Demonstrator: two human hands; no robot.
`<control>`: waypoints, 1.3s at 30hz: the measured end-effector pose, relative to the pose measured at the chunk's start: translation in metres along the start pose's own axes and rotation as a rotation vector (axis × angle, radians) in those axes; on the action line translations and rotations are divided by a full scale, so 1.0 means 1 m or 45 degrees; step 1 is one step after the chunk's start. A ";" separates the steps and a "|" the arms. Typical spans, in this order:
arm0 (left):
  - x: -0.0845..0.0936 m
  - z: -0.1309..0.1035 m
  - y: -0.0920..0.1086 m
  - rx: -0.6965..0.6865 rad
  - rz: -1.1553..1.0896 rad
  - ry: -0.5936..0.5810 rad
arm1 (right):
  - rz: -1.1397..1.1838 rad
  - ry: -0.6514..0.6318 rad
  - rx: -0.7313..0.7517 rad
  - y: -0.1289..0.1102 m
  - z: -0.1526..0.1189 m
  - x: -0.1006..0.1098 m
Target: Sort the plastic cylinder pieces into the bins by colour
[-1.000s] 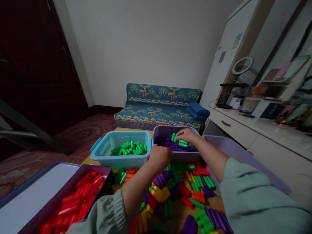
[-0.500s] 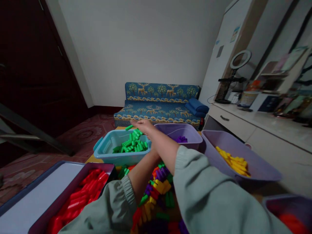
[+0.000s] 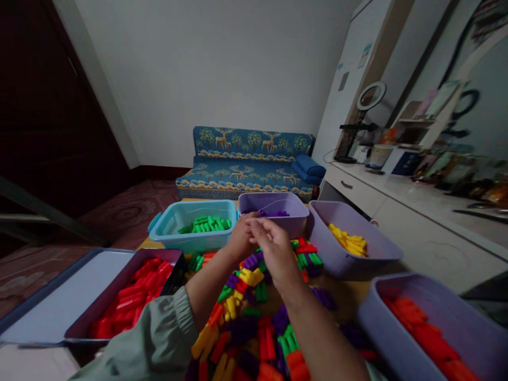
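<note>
My left hand (image 3: pixel 242 236) and my right hand (image 3: pixel 273 244) meet just in front of the purple bin (image 3: pixel 299 211), above a pile of mixed plastic blocks (image 3: pixel 250 278). Both have their fingers bent inward. The right fingers overlap the left ones, so whatever lies between them is hidden. Purple blocks (image 3: pixel 281 214) lie in the bin behind the hands. Left of it, a light blue basin (image 3: pixel 170 233) contains green blocks (image 3: pixel 210 224). The pile beneath my wrists mixes red, yellow, green, purple and orange pieces.
Red blocks (image 3: pixel 135 296) fill an open hinged box (image 3: pixel 75 328) at left. On the right, one lilac bin (image 3: pixel 337 259) has yellow blocks (image 3: pixel 349 241), and another bin (image 3: pixel 381 312) has orange-red blocks (image 3: pixel 428 338). A patterned sofa (image 3: pixel 242 169) stands behind the table.
My right hand has left the light blue basin, where green blocks were at its fingers, and come back right to meet my left hand over the pile. The view has shifted slightly right.
</note>
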State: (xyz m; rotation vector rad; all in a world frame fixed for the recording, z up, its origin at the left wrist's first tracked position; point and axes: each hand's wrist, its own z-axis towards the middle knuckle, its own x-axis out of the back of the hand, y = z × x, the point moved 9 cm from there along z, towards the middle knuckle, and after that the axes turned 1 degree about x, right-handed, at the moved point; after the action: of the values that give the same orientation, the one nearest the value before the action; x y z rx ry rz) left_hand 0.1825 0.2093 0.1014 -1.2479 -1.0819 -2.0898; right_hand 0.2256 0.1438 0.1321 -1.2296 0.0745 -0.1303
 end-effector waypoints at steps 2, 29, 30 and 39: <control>0.003 -0.021 0.010 -0.115 0.012 0.058 | -0.020 0.123 -0.040 0.006 -0.020 0.034; -0.026 -0.288 0.027 0.046 -0.059 -0.404 | -1.468 -0.459 -0.448 0.058 -0.241 0.091; -0.032 -0.285 0.029 0.056 -0.038 -0.435 | -1.481 -0.447 -0.449 0.057 -0.238 0.086; -0.046 -0.250 0.039 0.056 -0.008 -0.373 | -1.322 -0.563 -0.387 0.064 -0.209 0.035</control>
State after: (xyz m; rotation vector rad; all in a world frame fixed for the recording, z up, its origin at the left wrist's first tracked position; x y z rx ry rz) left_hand 0.1056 -0.0174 0.0073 -1.5650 -1.2493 -1.9162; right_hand 0.2371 -0.0353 0.0025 -1.4699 -0.9716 -0.7609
